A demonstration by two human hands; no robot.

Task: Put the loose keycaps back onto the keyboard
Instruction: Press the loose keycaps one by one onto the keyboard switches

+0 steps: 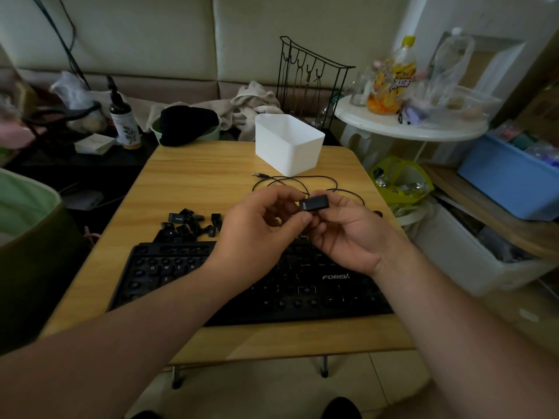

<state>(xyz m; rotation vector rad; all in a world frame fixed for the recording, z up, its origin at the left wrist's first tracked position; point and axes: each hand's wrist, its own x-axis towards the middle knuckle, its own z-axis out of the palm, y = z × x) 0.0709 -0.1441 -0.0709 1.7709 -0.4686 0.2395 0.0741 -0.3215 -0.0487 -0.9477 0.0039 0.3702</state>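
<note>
Nearest the viewer, across the counter (187, 164), lies the black keyboard (169, 282), many of its sockets bare. Above its middle, both hands hold one wide keycap (314, 203): the left hand (257, 234) pinches its left end between thumb and curled fingers, and the right hand (348, 234) holds the other end in its fingers. Its printed legend is too small to read surely. To seat it well, I would turn the legend upright, line the stem over a matching wide socket and press evenly on both ends. Farther left, the loose keycaps (190, 225) lie heaped just beyond the keyboard. Farther still are a cable (290, 179) and a white bin (287, 143). The hands hide the keyboard's middle, so the target socket cannot be made out.
</note>
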